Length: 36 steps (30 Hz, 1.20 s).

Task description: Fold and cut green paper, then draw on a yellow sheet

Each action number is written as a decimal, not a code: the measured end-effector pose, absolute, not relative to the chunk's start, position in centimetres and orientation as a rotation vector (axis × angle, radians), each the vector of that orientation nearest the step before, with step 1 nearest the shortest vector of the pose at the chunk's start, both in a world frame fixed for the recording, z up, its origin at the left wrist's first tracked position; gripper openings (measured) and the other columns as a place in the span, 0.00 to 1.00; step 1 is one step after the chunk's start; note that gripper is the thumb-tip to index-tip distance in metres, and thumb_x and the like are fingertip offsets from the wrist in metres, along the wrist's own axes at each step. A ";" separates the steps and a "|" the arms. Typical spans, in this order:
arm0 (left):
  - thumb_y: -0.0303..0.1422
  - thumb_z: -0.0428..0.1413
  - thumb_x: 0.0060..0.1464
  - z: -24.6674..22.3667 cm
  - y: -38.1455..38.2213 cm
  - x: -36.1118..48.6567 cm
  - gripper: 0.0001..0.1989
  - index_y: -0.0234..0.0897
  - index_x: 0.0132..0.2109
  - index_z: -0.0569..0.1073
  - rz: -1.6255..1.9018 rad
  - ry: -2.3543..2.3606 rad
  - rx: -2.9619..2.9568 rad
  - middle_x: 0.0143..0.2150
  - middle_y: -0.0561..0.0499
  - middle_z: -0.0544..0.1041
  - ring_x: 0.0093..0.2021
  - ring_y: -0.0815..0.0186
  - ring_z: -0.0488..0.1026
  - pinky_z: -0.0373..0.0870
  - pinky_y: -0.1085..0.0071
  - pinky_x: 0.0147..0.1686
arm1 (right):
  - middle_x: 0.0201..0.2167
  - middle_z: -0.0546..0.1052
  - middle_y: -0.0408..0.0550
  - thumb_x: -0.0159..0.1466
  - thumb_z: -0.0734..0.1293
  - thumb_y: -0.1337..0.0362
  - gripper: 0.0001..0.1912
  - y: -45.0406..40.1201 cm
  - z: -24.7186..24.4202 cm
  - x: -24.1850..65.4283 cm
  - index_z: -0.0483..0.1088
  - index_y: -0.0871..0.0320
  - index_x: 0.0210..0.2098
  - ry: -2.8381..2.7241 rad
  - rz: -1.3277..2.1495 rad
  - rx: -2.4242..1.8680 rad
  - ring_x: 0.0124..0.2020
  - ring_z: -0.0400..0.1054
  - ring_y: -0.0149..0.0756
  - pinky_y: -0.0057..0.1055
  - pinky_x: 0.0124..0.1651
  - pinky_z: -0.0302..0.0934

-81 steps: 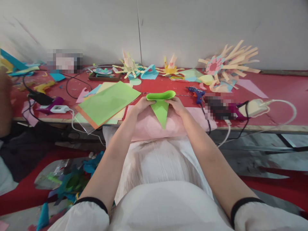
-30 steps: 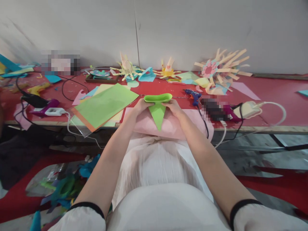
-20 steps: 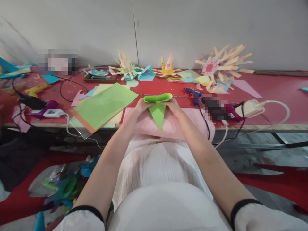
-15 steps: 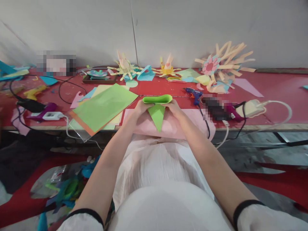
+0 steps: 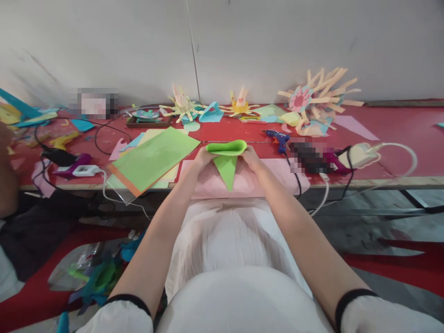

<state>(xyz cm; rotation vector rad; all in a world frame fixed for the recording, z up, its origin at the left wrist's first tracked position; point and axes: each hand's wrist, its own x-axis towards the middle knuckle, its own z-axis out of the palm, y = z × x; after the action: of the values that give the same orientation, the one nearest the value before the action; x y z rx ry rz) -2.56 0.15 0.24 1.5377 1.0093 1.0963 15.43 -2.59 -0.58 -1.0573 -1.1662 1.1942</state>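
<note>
A bright green foam sheet piece (image 5: 226, 169), curled into a band with a pointed flap hanging toward me, is held between both hands. My left hand (image 5: 205, 157) grips its left end, and my right hand (image 5: 250, 156) grips its right end. The fingers of both hands are partly hidden behind the green piece. Its rolled upper part forms a flattened loop that dips in the middle. Beneath the hands lies a pink sheet (image 5: 284, 178) along the table's front edge.
Left of my hands is a stack of coloured sheets (image 5: 156, 159), green uppermost. A blue glue gun (image 5: 277, 138) with a cord lies to the right, near a white plug (image 5: 360, 155). Paper crowns (image 5: 183, 104) and a fringed flower piece (image 5: 308, 99) stand along the wall.
The green loop's opening has flattened, with its front edge dipping between my hands. The view has shifted slightly, and another person's arm now shows at the far left.
</note>
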 end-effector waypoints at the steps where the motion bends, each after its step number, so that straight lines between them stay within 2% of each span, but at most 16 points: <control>1: 0.39 0.63 0.35 0.3 0.1 -2.6 0.19 0.34 0.37 0.76 1.095 1.012 1.550 0.38 0.47 0.77 0.39 0.57 0.72 0.67 0.58 0.43 | 0.24 0.74 0.43 0.43 0.69 0.61 0.09 -2.6 -0.6 15.4 0.71 0.57 0.24 -1.161 1.196 -1.056 0.29 0.68 0.37 0.36 0.35 0.60; 5: 0.38 0.63 0.34 0.6 0.1 -2.5 0.18 0.34 0.36 0.76 1.086 1.015 1.570 0.35 0.48 0.78 0.38 0.58 0.72 0.67 0.59 0.43 | 0.23 0.74 0.43 0.41 0.70 0.62 0.09 -2.3 -0.7 15.5 0.71 0.58 0.23 -1.122 1.243 -1.093 0.27 0.69 0.37 0.36 0.35 0.60; 11: 0.36 0.64 0.32 0.0 0.4 -2.5 0.20 0.33 0.37 0.76 1.117 0.977 1.532 0.38 0.47 0.78 0.38 0.59 0.72 0.68 0.59 0.43 | 0.24 0.76 0.45 0.39 0.72 0.62 0.11 -1.8 -1.0 15.4 0.72 0.58 0.22 -1.099 1.261 -1.091 0.33 0.71 0.41 0.39 0.40 0.61; 20: 0.35 0.63 0.34 0.5 0.0 -2.6 0.23 0.33 0.42 0.75 1.076 0.916 1.550 0.45 0.45 0.76 0.42 0.59 0.72 0.66 0.62 0.46 | 0.30 0.77 0.43 0.45 0.71 0.60 0.10 -2.4 -1.0 16.0 0.73 0.55 0.28 -1.158 1.325 -0.957 0.36 0.71 0.38 0.37 0.42 0.63; 29: 0.33 0.62 0.35 0.3 0.3 -2.4 0.16 0.35 0.37 0.77 1.087 0.981 1.554 0.39 0.48 0.77 0.38 0.61 0.71 0.67 0.62 0.43 | 0.26 0.76 0.41 0.44 0.71 0.62 0.07 -2.1 -1.2 15.9 0.73 0.54 0.25 -1.104 1.313 -0.989 0.32 0.70 0.35 0.36 0.42 0.63; 36: 0.33 0.63 0.34 0.3 0.3 -2.5 0.18 0.36 0.38 0.76 1.113 0.967 1.540 0.41 0.49 0.77 0.39 0.61 0.72 0.66 0.62 0.44 | 0.26 0.76 0.42 0.44 0.70 0.64 0.08 -2.1 -1.0 15.9 0.73 0.56 0.26 -1.065 1.336 -0.968 0.30 0.70 0.34 0.35 0.42 0.63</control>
<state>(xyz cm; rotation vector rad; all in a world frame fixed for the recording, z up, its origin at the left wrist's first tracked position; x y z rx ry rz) -2.53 0.26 0.27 1.5400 0.9670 1.1130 15.90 -2.14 -1.01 -0.9682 -1.0646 1.3356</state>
